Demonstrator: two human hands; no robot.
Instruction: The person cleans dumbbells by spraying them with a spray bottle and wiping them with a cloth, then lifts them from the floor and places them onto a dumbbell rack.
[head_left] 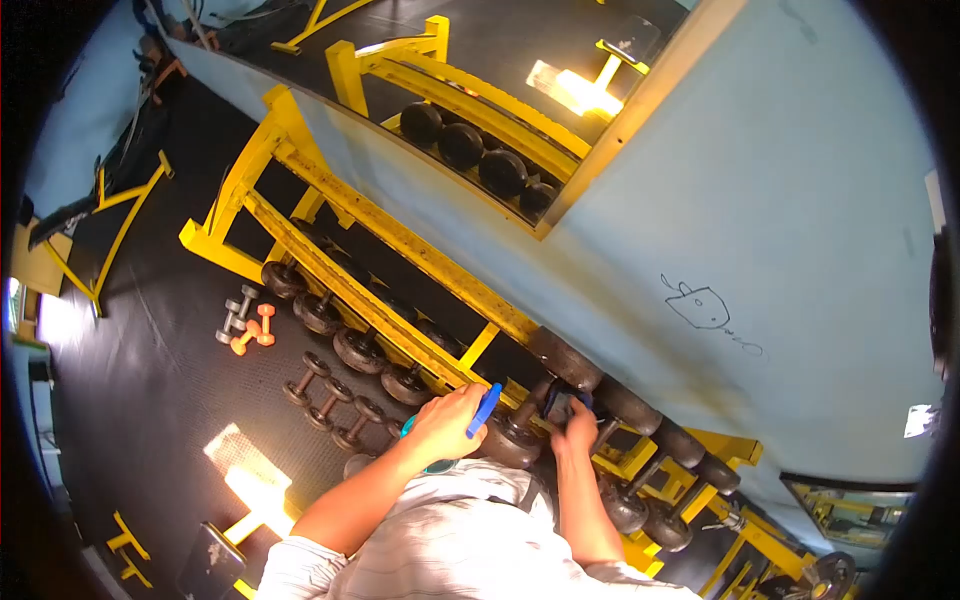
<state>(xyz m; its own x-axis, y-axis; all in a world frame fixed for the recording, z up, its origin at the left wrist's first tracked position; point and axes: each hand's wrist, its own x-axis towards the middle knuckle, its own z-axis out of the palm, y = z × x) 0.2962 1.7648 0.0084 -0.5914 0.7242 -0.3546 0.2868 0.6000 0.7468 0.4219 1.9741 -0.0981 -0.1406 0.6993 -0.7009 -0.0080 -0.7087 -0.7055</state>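
My left hand [450, 426] is wrapped round what looks like a spray bottle. Its blue top [485, 410] sticks out past my fingers, and bits of a teal body [441, 467] show under the hand. My right hand [575, 430] is closed on a dark, bluish cloth [561, 405], pressed against the handle area of a large black dumbbell [513, 441]. That dumbbell rests on the yellow rack [400, 262], and its other end [565, 358] lies towards the wall. My fingers partly hide the cloth.
More black dumbbells [359, 350] line the rack on both sides. Small dumbbells [328, 403] and orange ones [252, 330] lie on the black floor [160, 400]. Behind the rack, a wood-framed mirror [600, 160] hangs on the blue wall [800, 200]. A yellow-framed bench [240, 525] stands lower left.
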